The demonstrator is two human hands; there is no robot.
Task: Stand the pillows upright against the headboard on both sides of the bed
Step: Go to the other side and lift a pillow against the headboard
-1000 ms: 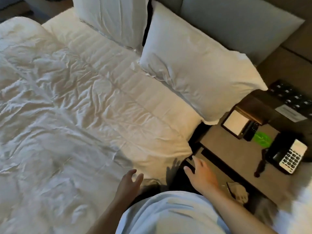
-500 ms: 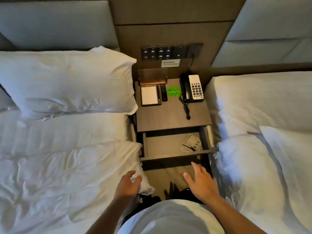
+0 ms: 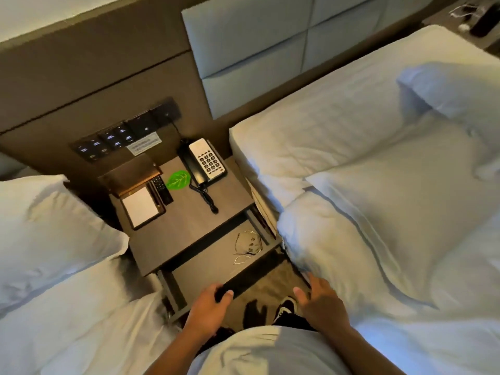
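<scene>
I stand between two beds, facing the nightstand. On the right bed a white pillow lies flat near the bed's edge, and a second white pillow lies flat further back at the right. Behind them rises the grey padded headboard. On the left bed a white pillow leans at the head end. My right hand is open, fingers spread, just beside the near corner of the flat pillow. My left hand is open with loosely curled fingers at the drawer's front; contact is unclear.
The brown nightstand carries a phone, a notepad, a remote and a green leaf card. Its drawer stands pulled out into the gap, with a small packet inside. A switch panel sits on the wall. My shoes are on the carpet below.
The view has swung right from the left bed, past the nightstand, toward the right bed. My right hand now sits by the right bed's pillow and my left hand by the drawer front.
</scene>
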